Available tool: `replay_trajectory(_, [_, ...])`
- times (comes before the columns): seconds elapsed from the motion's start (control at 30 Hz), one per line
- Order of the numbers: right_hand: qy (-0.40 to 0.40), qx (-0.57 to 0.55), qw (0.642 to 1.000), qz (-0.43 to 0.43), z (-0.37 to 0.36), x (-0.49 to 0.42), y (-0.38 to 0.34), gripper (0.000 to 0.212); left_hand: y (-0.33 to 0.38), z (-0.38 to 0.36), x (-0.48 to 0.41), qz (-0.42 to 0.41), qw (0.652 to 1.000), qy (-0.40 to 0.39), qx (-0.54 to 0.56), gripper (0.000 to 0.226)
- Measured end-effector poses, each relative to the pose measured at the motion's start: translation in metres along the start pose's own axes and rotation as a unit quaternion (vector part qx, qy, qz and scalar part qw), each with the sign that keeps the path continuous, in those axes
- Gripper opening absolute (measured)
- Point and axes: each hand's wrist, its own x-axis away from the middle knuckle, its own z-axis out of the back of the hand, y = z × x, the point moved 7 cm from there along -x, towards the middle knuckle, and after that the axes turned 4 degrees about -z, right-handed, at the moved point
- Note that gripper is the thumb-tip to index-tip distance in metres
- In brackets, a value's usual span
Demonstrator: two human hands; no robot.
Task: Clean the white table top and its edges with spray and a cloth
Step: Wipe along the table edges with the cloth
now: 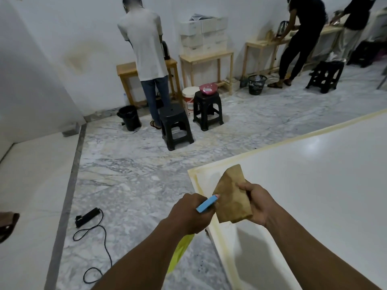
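Note:
The white table top (pixel 314 185) fills the lower right, with a yellowish edge strip (pixel 240 158) running along its far side and near corner. My right hand (pixel 258 203) holds a folded brown cloth (pixel 232 195) up above the table's left corner. My left hand (pixel 191 212) is closed on a spray bottle; its blue nozzle head (pixel 207 204) points at the cloth, almost touching it. The bottle's yellow-green body (pixel 180 252) hangs below my left forearm, mostly hidden.
A black power strip with cable (pixel 87 217) lies on the marble floor to the left. Black stools (pixel 176 125) (pixel 207 109), a white bucket (pixel 189 99) and a black bin (pixel 128 117) stand farther off. Three people work at wooden tables along the wall.

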Motion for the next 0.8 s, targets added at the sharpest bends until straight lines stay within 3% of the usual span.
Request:
replay_trajectory(0.13, [0.035, 0.043, 0.998, 0.005, -0.012, -0.028, 0.000, 0.031, -0.025, -0.002, -0.016, 0.001, 0.999, -0.019, -0.037, 0.056])
replay_trajectory(0.23, [0.058, 0.118, 0.991, -0.022, -0.013, -0.047, 0.006, 0.030, -0.044, 0.006, -0.022, 0.007, 0.999, -0.012, 0.036, 0.053])
replay_trajectory(0.33, [0.080, 0.230, 0.968, -0.059, -0.011, -0.066, 0.008, 0.044, -0.074, 0.015, -0.024, 0.021, 0.993, -0.007, 0.113, 0.045])
replay_trajectory(0.4, [0.097, 0.313, 0.942, -0.073, -0.008, -0.081, 0.002, 0.050, -0.094, 0.018, -0.023, 0.036, 0.990, -0.005, 0.138, 0.046])
replay_trajectory(0.5, [0.121, 0.440, 0.888, -0.058, -0.017, -0.102, -0.023, 0.034, -0.120, 0.017, -0.022, 0.044, 0.987, -0.012, 0.153, 0.049])
replay_trajectory(0.57, [0.144, 0.497, 0.856, -0.019, -0.030, -0.126, -0.043, 0.046, -0.137, 0.016, -0.021, 0.048, 0.987, -0.014, 0.152, 0.051])
replay_trajectory(0.6, [0.158, 0.534, 0.830, 0.011, -0.038, -0.141, -0.052, 0.049, -0.146, 0.014, -0.022, 0.052, 0.986, -0.013, 0.156, 0.052])
replay_trajectory(0.67, [0.177, 0.615, 0.765, 0.078, -0.062, -0.169, -0.062, 0.031, -0.165, 0.009, -0.024, 0.066, 0.982, -0.013, 0.176, 0.051])
replay_trajectory(0.73, [0.167, 0.651, 0.730, 0.122, -0.085, -0.206, -0.055, 0.059, -0.184, 0.001, -0.030, 0.085, 0.977, -0.018, 0.196, 0.051])
replay_trajectory(0.8, [0.139, 0.672, 0.720, 0.103, -0.098, -0.245, -0.032, 0.068, -0.202, -0.008, -0.037, 0.094, 0.975, -0.018, 0.199, 0.053])
